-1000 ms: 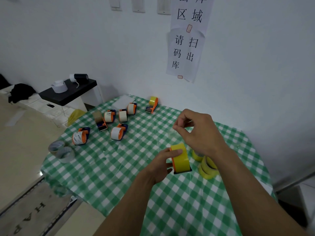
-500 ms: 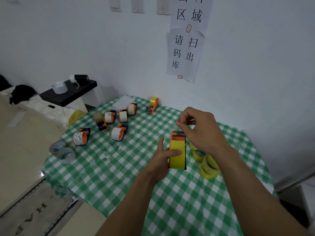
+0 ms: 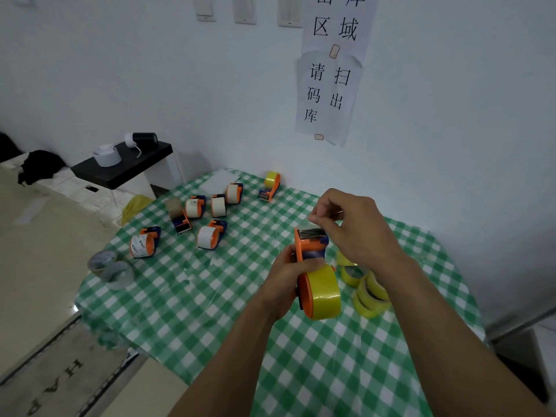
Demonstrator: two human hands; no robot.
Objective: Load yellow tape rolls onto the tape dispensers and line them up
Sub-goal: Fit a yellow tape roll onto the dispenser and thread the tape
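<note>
The left hand (image 3: pixel 287 276) grips the orange tape dispenser (image 3: pixel 310 249) by its body, fingers curled round it, and holds it over the bench (image 3: pixel 210 296) near the middle of the green-checked cloth. Its cutter end points to twelve o'clock, and the yellow tape roll (image 3: pixel 326 293) sits on the wheel at the six o'clock end. The right hand (image 3: pixel 356 228) is just beyond the cutter, thumb and forefinger pinched on the tape end (image 3: pixel 311 219) (a thin pale strip, hard to make out), with the other fingers curled. Just beside the held dispenser, at three o'clock, loose yellow rolls (image 3: pixel 368 291) lie in a small overlapping heap on the cloth. Toward twelve o'clock, near the far edge, a second yellow-loaded dispenser (image 3: pixel 270 186) stands by itself. Between ten and eleven o'clock five white-roll dispensers (image 3: pixel 209 236) are scattered, not in a line, with a brown-tape dispenser (image 3: pixel 177 213) among them. At nine o'clock, near the left edge of the bench, two clear tape rolls (image 3: pixel 111 267) lie touching each other.
</note>
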